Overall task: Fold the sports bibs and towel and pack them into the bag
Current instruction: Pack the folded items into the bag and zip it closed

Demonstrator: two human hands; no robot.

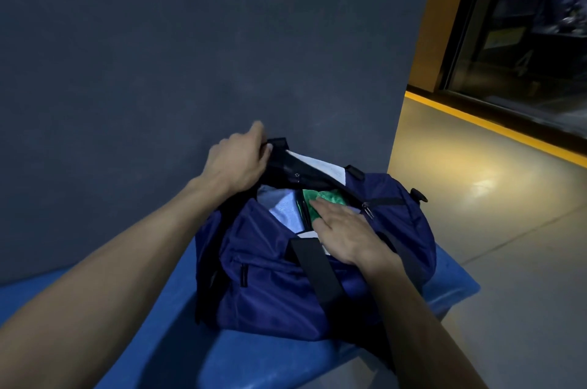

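Two hands: both at navy duffel bag (279, 264) on blue bench (158, 318).
L hand (236, 163): grip holding bag's far edge, 12 o'clock.
R hand (344, 231): flat, fingers straight, pressing green bib (320, 196).
Risk: bib or white towel (284, 209) may bunch, snag zip (367, 209) at 3 o'clock.

Just two bare arms in the shot, no sleeves showing anywhere up to the frame edge. No watch, rings or gloves on the left hand (236, 163) or the right hand (344, 234). Short nails, from what shows in the dim light.
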